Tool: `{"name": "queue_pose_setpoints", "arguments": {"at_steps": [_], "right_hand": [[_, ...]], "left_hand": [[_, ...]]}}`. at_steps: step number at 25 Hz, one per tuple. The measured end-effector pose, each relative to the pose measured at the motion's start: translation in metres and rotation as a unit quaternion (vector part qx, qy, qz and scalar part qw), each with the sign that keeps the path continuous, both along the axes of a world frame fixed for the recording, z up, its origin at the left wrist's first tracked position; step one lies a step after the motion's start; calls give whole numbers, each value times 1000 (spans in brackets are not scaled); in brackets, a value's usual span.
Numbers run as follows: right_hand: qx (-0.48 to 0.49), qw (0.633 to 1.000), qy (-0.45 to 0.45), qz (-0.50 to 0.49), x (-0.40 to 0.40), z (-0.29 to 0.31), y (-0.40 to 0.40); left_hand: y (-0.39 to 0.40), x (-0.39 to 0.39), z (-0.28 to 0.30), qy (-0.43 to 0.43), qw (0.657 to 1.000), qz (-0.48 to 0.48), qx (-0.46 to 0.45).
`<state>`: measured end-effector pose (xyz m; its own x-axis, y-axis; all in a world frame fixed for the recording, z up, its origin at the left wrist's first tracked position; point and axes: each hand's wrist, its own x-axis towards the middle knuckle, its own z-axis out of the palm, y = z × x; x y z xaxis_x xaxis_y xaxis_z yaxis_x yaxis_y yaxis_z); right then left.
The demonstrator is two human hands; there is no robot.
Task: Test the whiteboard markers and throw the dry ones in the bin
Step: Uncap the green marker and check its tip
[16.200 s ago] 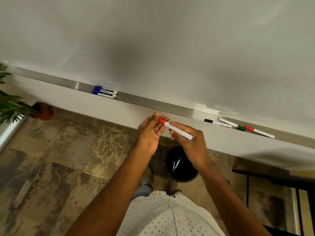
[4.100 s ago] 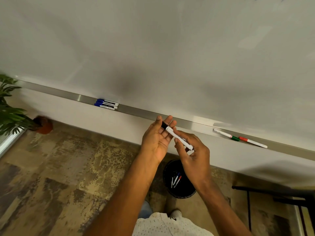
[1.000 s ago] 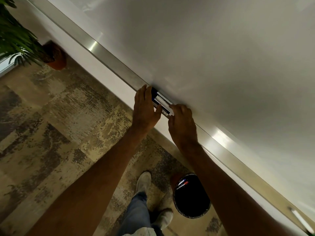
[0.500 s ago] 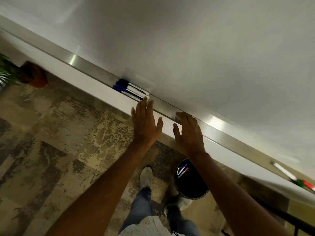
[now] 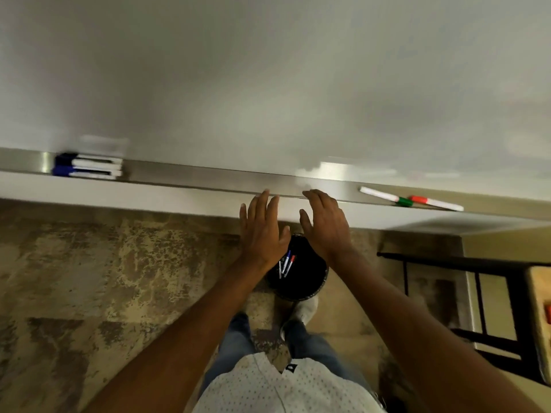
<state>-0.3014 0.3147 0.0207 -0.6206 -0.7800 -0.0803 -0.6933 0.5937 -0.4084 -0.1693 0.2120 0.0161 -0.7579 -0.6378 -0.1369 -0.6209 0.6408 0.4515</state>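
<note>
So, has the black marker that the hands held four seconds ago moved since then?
Yes. It has left the hands and seems to lie with the blue markers at the left end of the tray. Left hand and right hand hold nothing.

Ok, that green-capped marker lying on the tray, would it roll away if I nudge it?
Probably a little: the green-capped marker looks like a slim round tube, so it could roll. It lies lengthwise on the metal tray, likely stopping at the whiteboard. It seems stiff and light.
</note>
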Motion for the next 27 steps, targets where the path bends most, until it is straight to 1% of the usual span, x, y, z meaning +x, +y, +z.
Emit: {"name": "queue_pose_setpoints", "arguments": {"at_steps": [5, 12, 16, 19, 23, 27], "right_hand": [[13, 998, 0, -63, -58, -7, 75], [-7, 993, 9, -121, -127, -8, 135], [4, 994, 6, -105, -151, -10, 139], [13, 996, 4, -87, -159, -10, 138], [37, 997, 45, -54, -167, -17, 136], [35, 996, 70, -44, -175, -30, 136]], "left_hand": [[62, -63, 2, -16, 997, -77, -15], [102, -152, 2, -16, 990, -133, -44], [103, -185, -1, -13, 985, -160, -67], [104, -199, -6, -39, 982, -175, -65], [101, -207, -12, -76, 978, -185, -67], [99, -209, -15, -59, 983, -167, -51]]}}
